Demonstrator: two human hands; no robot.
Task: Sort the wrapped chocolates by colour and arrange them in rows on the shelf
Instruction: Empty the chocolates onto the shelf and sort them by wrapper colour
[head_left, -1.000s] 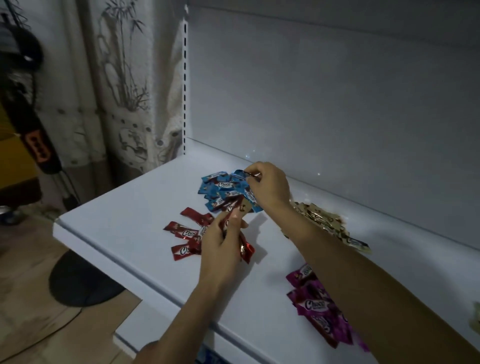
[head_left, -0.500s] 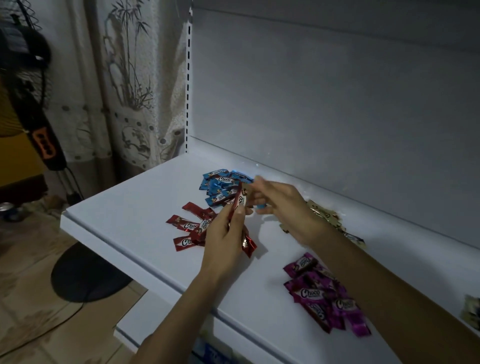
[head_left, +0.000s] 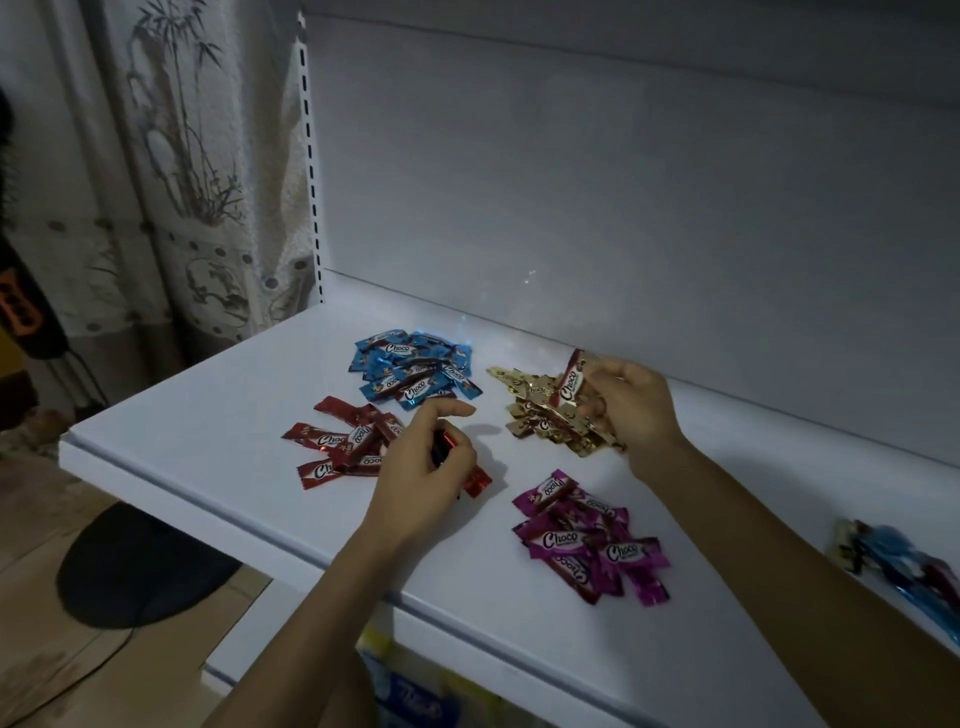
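While the right hand (head_left: 634, 415) is pinching a gold chocolate (head_left: 570, 385) over the gold pile (head_left: 545, 421) on the shelf (head_left: 208, 415), the left hand (head_left: 421, 467) is curling its fingers (head_left: 447, 410) round red chocolates (head_left: 478, 480), mostly hidden in the fist. A blurry mixed heap (head_left: 904, 566) is getting cropped far right.

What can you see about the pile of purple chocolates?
The pile of purple chocolates is a loose heap of shiny magenta foil wrappers with crimped ends, several showing "Choco" in white on a dark patch. They overlap at mixed angles, not in rows, on the white shelf near its front edge. Only the shelf touches them.
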